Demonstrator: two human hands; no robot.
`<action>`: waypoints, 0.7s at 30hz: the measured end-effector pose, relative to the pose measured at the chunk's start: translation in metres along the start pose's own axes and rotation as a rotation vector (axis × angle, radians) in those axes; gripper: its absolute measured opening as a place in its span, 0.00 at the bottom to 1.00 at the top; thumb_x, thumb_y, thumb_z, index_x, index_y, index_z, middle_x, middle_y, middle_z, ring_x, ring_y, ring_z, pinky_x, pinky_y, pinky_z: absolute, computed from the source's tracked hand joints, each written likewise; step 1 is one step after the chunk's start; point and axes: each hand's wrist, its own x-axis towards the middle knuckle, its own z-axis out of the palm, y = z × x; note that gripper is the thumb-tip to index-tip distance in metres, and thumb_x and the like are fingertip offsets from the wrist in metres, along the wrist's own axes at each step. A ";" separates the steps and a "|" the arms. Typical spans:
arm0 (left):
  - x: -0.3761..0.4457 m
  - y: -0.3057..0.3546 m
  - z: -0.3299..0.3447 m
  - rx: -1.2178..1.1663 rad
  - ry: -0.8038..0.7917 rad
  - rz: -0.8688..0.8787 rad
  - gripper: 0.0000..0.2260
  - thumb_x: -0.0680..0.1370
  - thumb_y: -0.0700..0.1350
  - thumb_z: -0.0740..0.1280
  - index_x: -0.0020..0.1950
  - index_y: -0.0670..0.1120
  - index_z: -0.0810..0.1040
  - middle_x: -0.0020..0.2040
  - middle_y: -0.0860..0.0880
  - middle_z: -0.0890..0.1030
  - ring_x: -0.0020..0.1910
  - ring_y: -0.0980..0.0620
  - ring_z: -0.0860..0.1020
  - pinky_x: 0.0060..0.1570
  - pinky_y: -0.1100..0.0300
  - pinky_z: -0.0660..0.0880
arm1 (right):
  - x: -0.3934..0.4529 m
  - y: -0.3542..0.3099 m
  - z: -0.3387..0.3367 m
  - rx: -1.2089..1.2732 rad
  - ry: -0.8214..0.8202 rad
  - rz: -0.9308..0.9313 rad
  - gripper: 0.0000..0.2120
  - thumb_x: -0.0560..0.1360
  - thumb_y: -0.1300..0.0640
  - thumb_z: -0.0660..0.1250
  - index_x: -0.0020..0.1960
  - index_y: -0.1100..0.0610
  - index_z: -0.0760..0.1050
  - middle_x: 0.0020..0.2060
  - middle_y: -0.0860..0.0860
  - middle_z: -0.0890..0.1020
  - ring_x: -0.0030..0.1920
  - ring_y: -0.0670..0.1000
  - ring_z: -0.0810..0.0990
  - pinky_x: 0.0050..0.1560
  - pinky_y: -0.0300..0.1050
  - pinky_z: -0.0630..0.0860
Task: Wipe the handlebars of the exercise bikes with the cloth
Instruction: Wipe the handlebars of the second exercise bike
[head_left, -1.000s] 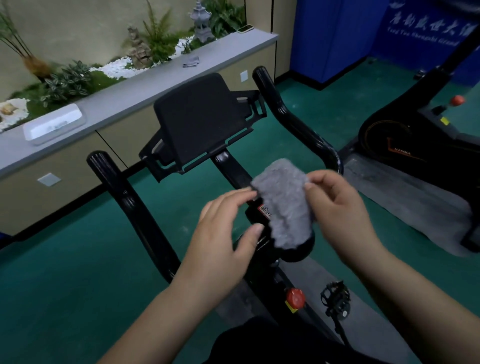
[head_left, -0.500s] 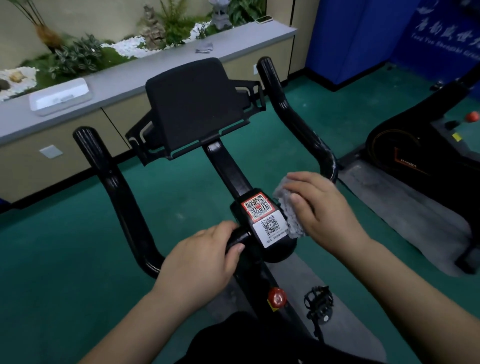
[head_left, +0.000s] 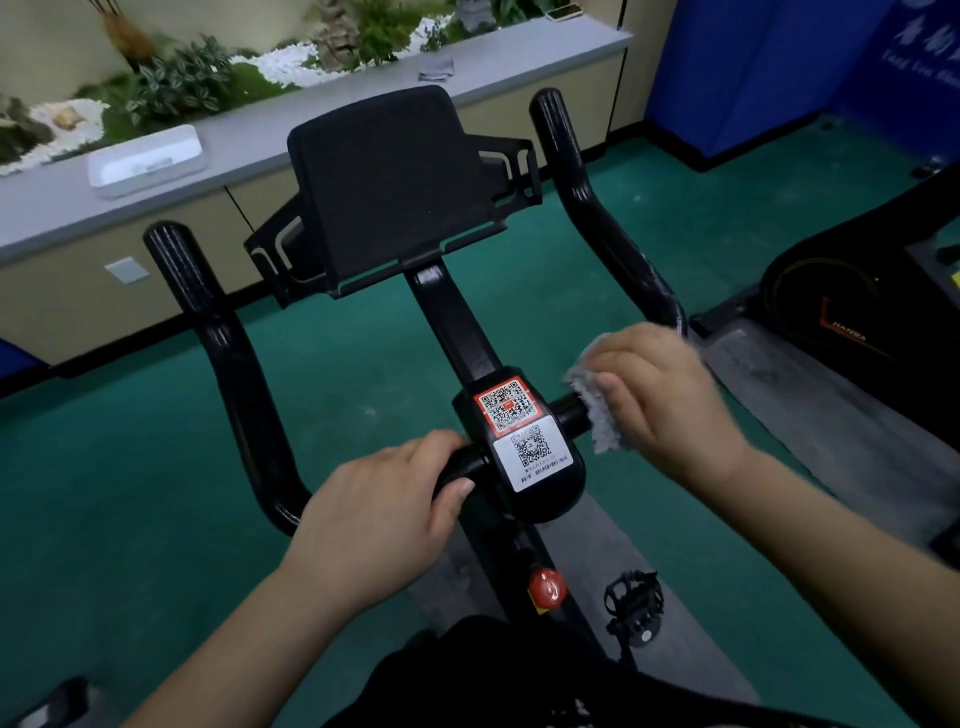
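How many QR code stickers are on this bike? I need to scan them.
2, both on the centre hub: the red-bordered sticker behind, the white sticker nearer the rider. Others may be hidden.

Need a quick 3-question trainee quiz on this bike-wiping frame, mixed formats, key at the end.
1. True or false: the left hand holds the cloth.
2. Where is the right hand working? A) the left horn tip B) the handlebar crossbar, right of the QR stickers C) the tablet holder
3. Fill in: the red knob sits ____ the QR stickers in the picture.

Key: 1 false, the left hand grips the bare bar; 2 B; 3 below.
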 end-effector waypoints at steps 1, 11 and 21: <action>0.000 0.000 0.000 0.001 0.003 0.002 0.14 0.77 0.58 0.51 0.60 0.56 0.64 0.52 0.55 0.80 0.48 0.49 0.79 0.39 0.55 0.69 | 0.000 -0.011 0.007 0.043 -0.019 -0.022 0.16 0.80 0.54 0.57 0.50 0.62 0.81 0.48 0.56 0.82 0.49 0.59 0.79 0.54 0.54 0.72; 0.001 -0.001 0.001 -0.005 0.008 0.014 0.15 0.77 0.58 0.53 0.61 0.56 0.66 0.53 0.56 0.80 0.49 0.49 0.79 0.38 0.56 0.67 | -0.002 0.050 -0.012 -0.131 0.010 -0.211 0.19 0.80 0.50 0.58 0.51 0.64 0.81 0.49 0.58 0.82 0.49 0.60 0.79 0.55 0.52 0.73; -0.001 -0.003 0.001 -0.029 0.006 0.012 0.15 0.78 0.59 0.52 0.62 0.56 0.64 0.55 0.56 0.79 0.52 0.50 0.78 0.44 0.54 0.71 | 0.023 0.032 -0.034 0.041 0.509 0.574 0.15 0.81 0.54 0.56 0.44 0.60 0.76 0.41 0.55 0.75 0.44 0.51 0.72 0.45 0.40 0.63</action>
